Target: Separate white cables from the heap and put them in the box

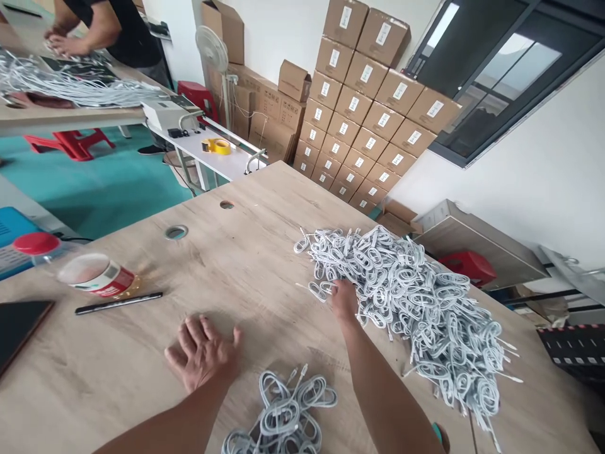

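My left hand (pixel 204 353) lies on the wooden table (pixel 222 271), palm down with its fingers spread, holding nothing. My right hand (pixel 344 301) reaches to the left side of a large heap of coiled white cables (pixel 406 277). Its fingers are closed on one coiled cable (pixel 317 291), whose loops stick out to the left of the fingertips; part of the grip is hidden. A smaller pile of coiled cables (pixel 283 416) lies between my forearms at the near edge of the view.
On the left are a bottle with a red cap (pixel 36 243), a black pen (pixel 118 303) and a dark flat object (pixel 21 328). Two cable holes, one a metal-rimmed hole (pixel 176 232), pierce the table. Stacked cartons (pixel 359 101) stand behind. A co-worker (pixel 118 31) handles cables at another table.
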Motion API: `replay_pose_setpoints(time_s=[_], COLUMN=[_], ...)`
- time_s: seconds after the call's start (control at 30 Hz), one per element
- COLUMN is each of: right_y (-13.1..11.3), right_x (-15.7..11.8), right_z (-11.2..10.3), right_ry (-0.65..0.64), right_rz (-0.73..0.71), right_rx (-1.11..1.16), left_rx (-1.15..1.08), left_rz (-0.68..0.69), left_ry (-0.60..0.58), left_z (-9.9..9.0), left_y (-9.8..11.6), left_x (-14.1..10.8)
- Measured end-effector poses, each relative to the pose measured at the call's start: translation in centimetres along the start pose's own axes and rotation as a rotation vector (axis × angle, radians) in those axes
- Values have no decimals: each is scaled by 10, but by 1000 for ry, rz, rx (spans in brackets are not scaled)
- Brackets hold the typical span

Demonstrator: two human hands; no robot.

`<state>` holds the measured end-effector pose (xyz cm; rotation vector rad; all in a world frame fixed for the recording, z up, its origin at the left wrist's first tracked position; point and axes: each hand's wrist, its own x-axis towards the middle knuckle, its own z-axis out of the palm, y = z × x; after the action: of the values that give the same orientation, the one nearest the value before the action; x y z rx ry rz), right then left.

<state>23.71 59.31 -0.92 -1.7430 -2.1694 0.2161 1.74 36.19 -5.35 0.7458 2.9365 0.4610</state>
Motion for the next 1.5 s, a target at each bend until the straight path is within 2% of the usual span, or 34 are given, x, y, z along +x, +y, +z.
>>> replay_pose_setpoints(time_s=[0.1, 0.17, 0.3, 0.37, 0.5, 0.63, 0.73, 0.8, 0.83, 0.9, 0.97, 1.0, 1.03, 1.1, 1.17, 1.2, 1.27, 1.33, 1.47, 1.5], right_y=[1, 10, 35, 49, 77, 105, 115, 113, 108, 94, 76, 66, 58, 43, 33, 28, 20, 11, -5, -7], right_x=[0, -3, -18, -31, -60, -85, -106, -124, -133, -150, -156, -153, -145, -120, -90, -77, -61, -62, -84, -86], right_z=[-4, -8, -16, -20, -36, -59, -75, -83, -87, -93, -96, -96, -94, -88, -80, -76, -70, -67, -65, -64], right_ry=[29, 59, 54, 69, 118, 175, 208, 111, 6, -314, -629, -708, -726, -635, -579, -616, -764, -943, -1323, -1342], right_rz=[4, 30, 248, 360, 476, 449, 452, 444, 417, 324, 236, 207, 184, 140, 114, 125, 187, 205, 46, 7], right_rx=[30, 148, 536, 651, 635, 515, 541, 672, 757, 873, 806, 715, 608, 437, 409, 447, 543, 546, 417, 397], left_rx=[32, 48, 42, 28, -8, -54, -61, -68, -70, -76, -80, -81, -79, -70, -57, -52, -50, -53, -28, -16], left_rz=[-1, 2, 10, -6, -4, 10, 27, 33, 34, 32, 28, 25, 22, 17, 12, 13, 14, 15, 6, 5], left_ry=[10, 16, 17, 6, -13, -12, -7, -2, 1, 7, 15, 14, 11, 0, -5, -8, -15, -7, 7, 3], left_z=[2, 2, 1, 1, -1, -2, -1, 0, 1, 1, 0, 0, -1, -2, -1, 0, 2, 5, 8, 9], left_y=[-2, -3, -1, 0, 1, 1, 0, -1, -1, -2, -1, -1, 0, 0, -1, -2, -3, -4, -5, -5], left_x=[-1, -2, -3, -2, -1, 2, 4, 4, 4, 4, 3, 3, 3, 3, 3, 3, 3, 2, 2, 2])
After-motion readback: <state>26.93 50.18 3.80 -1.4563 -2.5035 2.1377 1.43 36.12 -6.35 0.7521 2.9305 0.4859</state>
